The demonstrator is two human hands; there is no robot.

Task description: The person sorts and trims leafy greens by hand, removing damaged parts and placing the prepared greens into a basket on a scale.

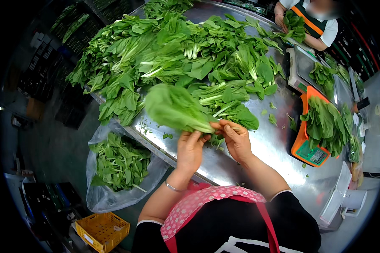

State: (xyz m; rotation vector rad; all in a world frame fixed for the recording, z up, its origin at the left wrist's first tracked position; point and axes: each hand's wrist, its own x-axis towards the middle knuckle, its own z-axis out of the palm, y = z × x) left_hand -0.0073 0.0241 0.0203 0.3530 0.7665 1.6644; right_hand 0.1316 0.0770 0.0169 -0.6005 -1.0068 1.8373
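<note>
My left hand [190, 148] grips the pale stem end of a leafy green vegetable [177, 109], whose leaves fan out to the upper left and look blurred. Close on its right, my right hand [235, 137] pinches a thin stem or leaf piece at the same root end. Both hands are over the near edge of a metal table [262, 142]. Beyond them lies a large heap of the same leafy greens [164, 53]. Loose leaf scraps [168, 136] lie on the metal.
A clear plastic bag [95, 199] of leaves is left of the table, above a yellow crate [103, 232]. At right, an orange digital scale [310, 155] bears greens, with a second scale [296, 69] behind. A co-worker [313, 25] holds greens at the upper right.
</note>
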